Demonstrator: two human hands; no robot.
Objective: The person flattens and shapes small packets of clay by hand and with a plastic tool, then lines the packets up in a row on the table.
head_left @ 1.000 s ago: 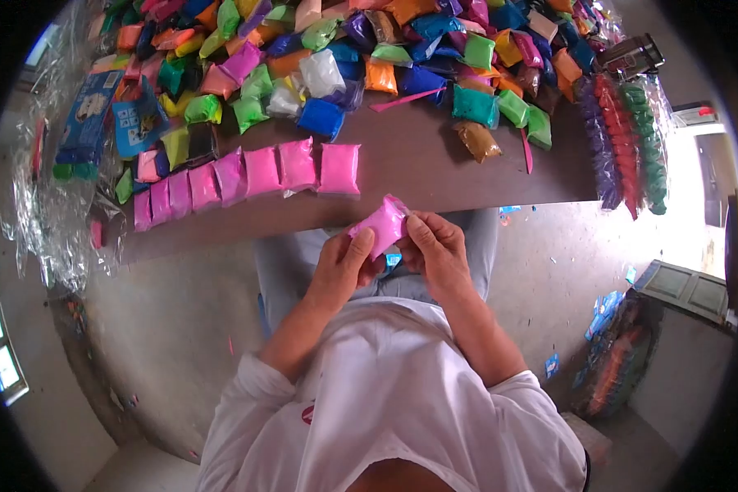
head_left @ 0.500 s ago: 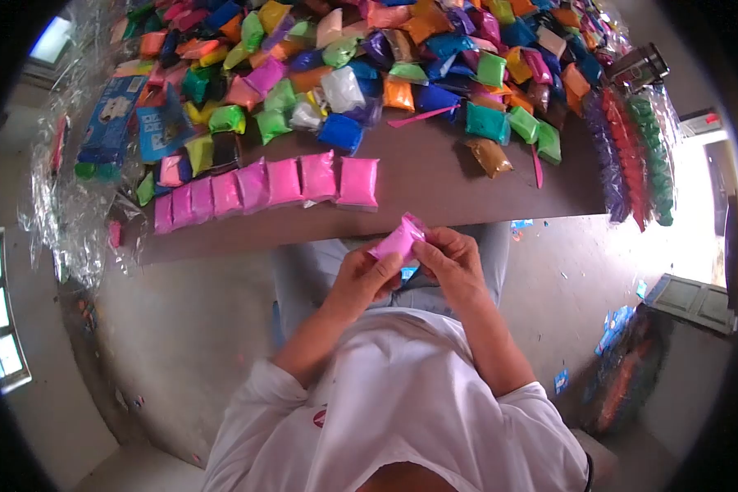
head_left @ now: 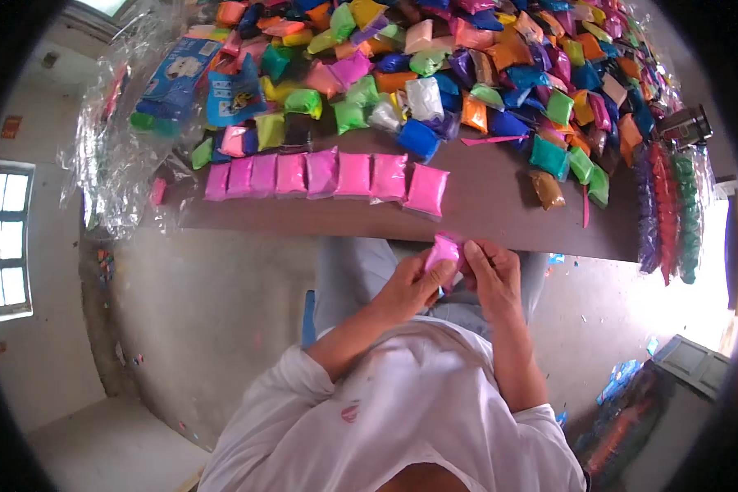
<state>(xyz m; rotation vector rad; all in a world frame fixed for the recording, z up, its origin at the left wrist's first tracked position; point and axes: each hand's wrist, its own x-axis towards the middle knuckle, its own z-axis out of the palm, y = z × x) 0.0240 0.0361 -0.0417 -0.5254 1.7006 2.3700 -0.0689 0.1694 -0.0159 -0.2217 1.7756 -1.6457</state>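
Note:
Over my lap, just off the table's near edge, a small pink packet (head_left: 443, 252) is held between both hands. My left hand (head_left: 416, 287) grips its left side, thumb on top. At its right side, my right hand (head_left: 492, 271) pinches the packet with thumb and fingers; the fingers beneath are partly hidden. On the brown table (head_left: 508, 217), several pink and purplish-pink packets (head_left: 354, 175) lie side by side in a row. The rightmost pink packet (head_left: 426, 190) is slightly tilted.
A large heap of multicoloured packets (head_left: 422, 98) covers the far side of the table. Clear plastic wrapping (head_left: 111, 156) and a blue printed bag (head_left: 176, 74) are at the left. Strips of purple, red and green packets (head_left: 668, 213) hang at the right edge.
The view has turned, so the table and hands appear further right and lower. Both hands still hold the pink packet, which is now more upright between the fingers. The row looks the same.

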